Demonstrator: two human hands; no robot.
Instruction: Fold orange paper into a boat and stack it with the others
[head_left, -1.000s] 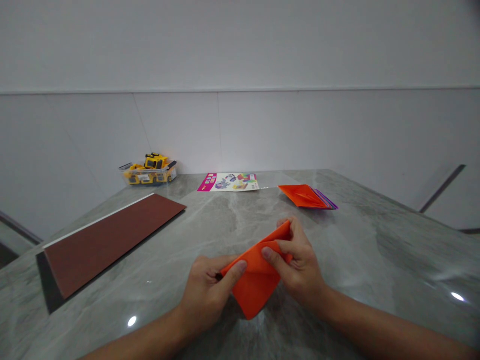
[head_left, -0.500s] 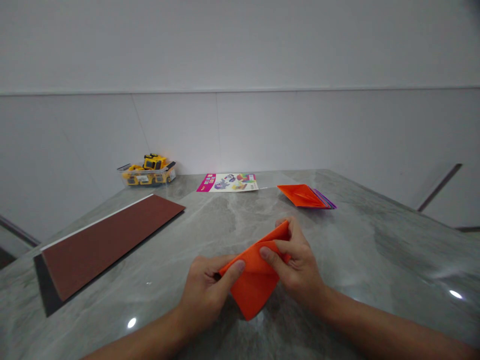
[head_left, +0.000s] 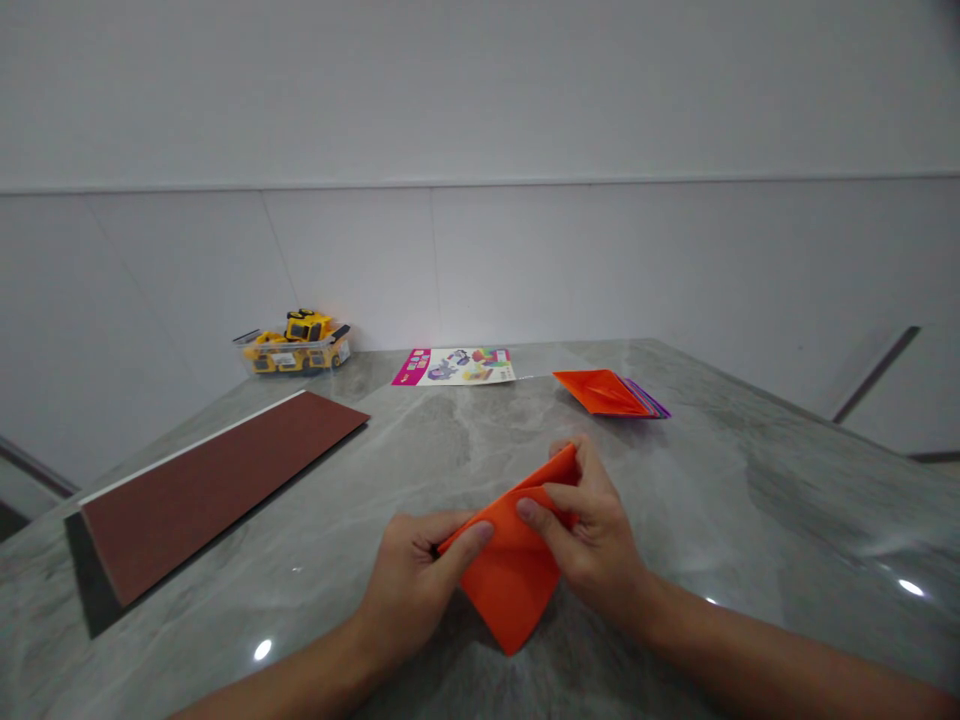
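Both my hands hold a folded orange paper sheet (head_left: pixel 510 570) just above the grey marble table (head_left: pixel 750 500). My left hand (head_left: pixel 412 585) pinches the sheet's left corner between thumb and fingers. My right hand (head_left: pixel 592 545) grips its upper right edge, thumb on the front face and fingers curled behind. The paper's lower point hangs down toward the table between my wrists.
A stack of coloured paper sheets (head_left: pixel 611 392) with orange on top lies farther back. A printed instruction sheet (head_left: pixel 455 366) lies near the wall. A yellow toy truck in a clear box (head_left: pixel 298 343) stands at the back left. A brown board (head_left: pixel 210 480) lies at left.
The orange paper's lower point has dropped a little and both hands have shifted slightly down. The grips are unchanged.
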